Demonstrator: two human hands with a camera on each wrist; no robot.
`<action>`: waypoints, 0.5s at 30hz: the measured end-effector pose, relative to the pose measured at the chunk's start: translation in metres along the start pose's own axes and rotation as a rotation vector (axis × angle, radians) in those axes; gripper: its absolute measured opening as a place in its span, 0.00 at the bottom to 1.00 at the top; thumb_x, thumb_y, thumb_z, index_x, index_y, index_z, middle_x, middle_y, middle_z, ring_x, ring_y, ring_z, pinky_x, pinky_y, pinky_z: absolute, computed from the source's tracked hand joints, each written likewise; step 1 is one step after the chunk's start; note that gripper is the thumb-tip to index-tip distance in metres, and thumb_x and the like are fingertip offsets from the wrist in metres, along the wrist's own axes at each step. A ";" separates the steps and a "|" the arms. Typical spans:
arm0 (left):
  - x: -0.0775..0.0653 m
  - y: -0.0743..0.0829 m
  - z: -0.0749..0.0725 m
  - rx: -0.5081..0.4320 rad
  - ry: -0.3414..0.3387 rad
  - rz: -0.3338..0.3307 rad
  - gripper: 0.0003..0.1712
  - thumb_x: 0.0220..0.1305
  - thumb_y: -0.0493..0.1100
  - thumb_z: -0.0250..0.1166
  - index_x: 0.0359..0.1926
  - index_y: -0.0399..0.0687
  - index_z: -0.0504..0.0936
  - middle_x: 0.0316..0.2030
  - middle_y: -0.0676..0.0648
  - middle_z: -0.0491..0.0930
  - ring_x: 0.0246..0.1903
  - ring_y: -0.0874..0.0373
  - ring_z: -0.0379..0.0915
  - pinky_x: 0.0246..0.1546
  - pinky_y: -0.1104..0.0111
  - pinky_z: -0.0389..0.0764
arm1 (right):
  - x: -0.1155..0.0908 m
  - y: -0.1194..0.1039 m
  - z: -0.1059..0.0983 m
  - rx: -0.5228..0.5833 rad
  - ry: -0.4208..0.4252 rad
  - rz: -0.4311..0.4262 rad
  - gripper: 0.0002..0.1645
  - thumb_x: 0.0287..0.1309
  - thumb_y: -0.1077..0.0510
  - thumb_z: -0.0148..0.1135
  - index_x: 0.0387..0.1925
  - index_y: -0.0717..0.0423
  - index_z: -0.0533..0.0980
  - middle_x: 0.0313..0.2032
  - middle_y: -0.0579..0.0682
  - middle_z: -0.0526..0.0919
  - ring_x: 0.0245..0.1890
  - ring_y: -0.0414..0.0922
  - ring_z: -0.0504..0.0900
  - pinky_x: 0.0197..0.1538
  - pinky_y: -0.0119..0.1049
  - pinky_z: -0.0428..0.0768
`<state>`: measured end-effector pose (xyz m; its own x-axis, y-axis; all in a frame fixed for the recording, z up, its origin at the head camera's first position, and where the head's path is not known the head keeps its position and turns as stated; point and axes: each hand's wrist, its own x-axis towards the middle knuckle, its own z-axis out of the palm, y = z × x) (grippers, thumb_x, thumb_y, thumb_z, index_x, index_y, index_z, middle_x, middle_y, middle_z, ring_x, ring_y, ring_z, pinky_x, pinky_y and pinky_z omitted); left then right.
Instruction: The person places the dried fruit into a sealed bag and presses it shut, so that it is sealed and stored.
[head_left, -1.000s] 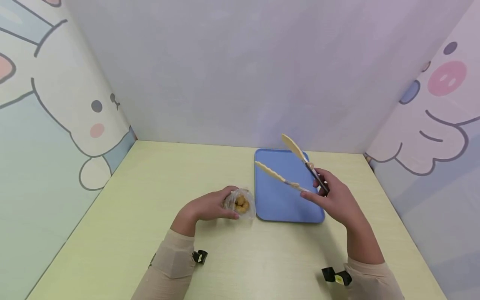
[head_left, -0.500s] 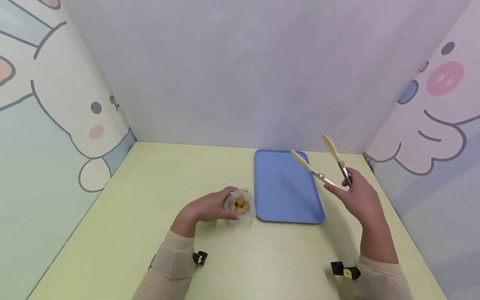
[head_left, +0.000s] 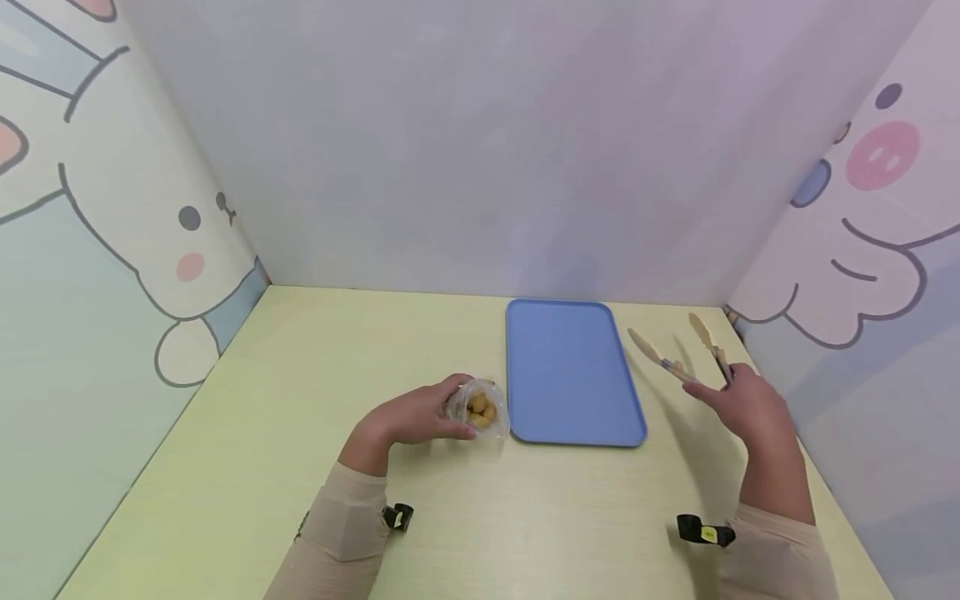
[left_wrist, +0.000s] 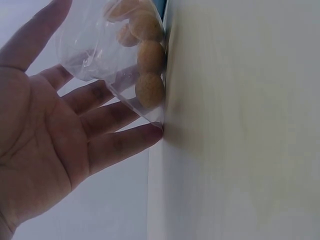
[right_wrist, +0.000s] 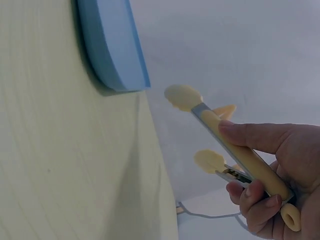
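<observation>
My left hand point(head_left: 414, 417) cups a clear plastic bag point(head_left: 501, 425) on the table, thumb on one side and fingers on the other. Inside the bag lie several golden-brown balls point(left_wrist: 150, 90), seen through the film in the left wrist view. My right hand point(head_left: 753, 412) holds a pair of tongs point(right_wrist: 250, 162) with cream tips and cream grips along metal arms. The thumb lies on one arm and the fingers curl round the other. The tongs' tips stand apart with nothing between them, over the table to the right of the blue tray point(head_left: 573, 375).
The shallow blue tray lies just right of the bag, its long side close to it. A pale yellow table point(head_left: 315, 342) carries everything. Cloth walls point(head_left: 465, 167) with cartoon animals enclose the back and both sides, the right one close to my right hand.
My right hand has carried the spread tongs rightward and lower, from over the tray to the table's right side. The left hand and bag have stayed in place.
</observation>
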<state>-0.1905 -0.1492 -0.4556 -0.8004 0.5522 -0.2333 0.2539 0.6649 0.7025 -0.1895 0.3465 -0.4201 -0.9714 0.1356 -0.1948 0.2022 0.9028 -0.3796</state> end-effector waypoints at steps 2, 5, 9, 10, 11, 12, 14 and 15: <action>0.000 0.000 0.000 0.001 -0.001 -0.001 0.45 0.55 0.68 0.69 0.70 0.72 0.58 0.50 0.58 0.74 0.51 0.60 0.71 0.55 0.57 0.71 | 0.002 0.003 0.001 -0.008 -0.031 0.011 0.64 0.55 0.21 0.53 0.59 0.79 0.58 0.49 0.74 0.74 0.42 0.65 0.77 0.35 0.51 0.73; -0.001 -0.001 0.000 0.008 0.000 0.000 0.45 0.55 0.68 0.68 0.70 0.72 0.57 0.50 0.58 0.74 0.51 0.60 0.71 0.55 0.57 0.71 | 0.004 0.007 0.002 -0.030 -0.067 0.024 0.66 0.55 0.21 0.52 0.61 0.82 0.56 0.52 0.79 0.70 0.44 0.69 0.75 0.37 0.54 0.74; -0.001 -0.001 -0.001 0.010 -0.002 0.009 0.45 0.56 0.68 0.67 0.70 0.71 0.58 0.50 0.58 0.74 0.51 0.60 0.71 0.55 0.58 0.71 | 0.006 0.009 0.004 -0.062 -0.107 0.039 0.69 0.56 0.20 0.50 0.62 0.84 0.53 0.54 0.81 0.67 0.46 0.71 0.74 0.39 0.56 0.74; -0.001 -0.001 -0.001 0.010 -0.003 0.010 0.45 0.56 0.68 0.67 0.70 0.71 0.58 0.50 0.58 0.74 0.51 0.60 0.71 0.55 0.58 0.71 | 0.006 0.009 0.004 -0.064 -0.116 0.043 0.69 0.56 0.20 0.49 0.61 0.85 0.53 0.53 0.81 0.68 0.45 0.70 0.75 0.39 0.55 0.75; -0.001 0.000 -0.001 0.008 -0.005 0.011 0.45 0.56 0.68 0.67 0.70 0.71 0.58 0.50 0.58 0.74 0.51 0.60 0.71 0.55 0.58 0.71 | 0.006 0.008 0.004 -0.065 -0.126 0.047 0.68 0.56 0.20 0.49 0.61 0.85 0.54 0.50 0.79 0.71 0.43 0.68 0.76 0.38 0.54 0.75; -0.001 0.000 -0.001 0.008 -0.006 0.012 0.45 0.56 0.68 0.67 0.70 0.71 0.58 0.49 0.58 0.74 0.51 0.60 0.71 0.55 0.58 0.71 | 0.005 0.008 0.004 -0.062 -0.139 0.050 0.68 0.56 0.20 0.49 0.60 0.84 0.54 0.47 0.77 0.74 0.40 0.65 0.77 0.37 0.52 0.75; -0.001 -0.001 -0.001 0.011 -0.006 0.013 0.45 0.56 0.68 0.67 0.70 0.70 0.57 0.49 0.58 0.74 0.50 0.61 0.71 0.54 0.58 0.71 | 0.005 0.007 0.005 -0.037 -0.173 0.059 0.66 0.55 0.19 0.48 0.56 0.82 0.57 0.37 0.70 0.78 0.33 0.59 0.78 0.33 0.47 0.74; -0.001 -0.001 -0.001 0.012 -0.006 0.013 0.46 0.56 0.68 0.67 0.71 0.70 0.57 0.49 0.58 0.74 0.50 0.61 0.71 0.54 0.58 0.71 | 0.004 0.007 0.005 -0.023 -0.190 0.066 0.64 0.55 0.19 0.48 0.54 0.81 0.59 0.33 0.66 0.79 0.30 0.55 0.78 0.31 0.45 0.73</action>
<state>-0.1908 -0.1505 -0.4554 -0.7937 0.5639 -0.2284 0.2706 0.6634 0.6976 -0.1915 0.3512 -0.4283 -0.9146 0.1171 -0.3869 0.2595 0.9039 -0.3399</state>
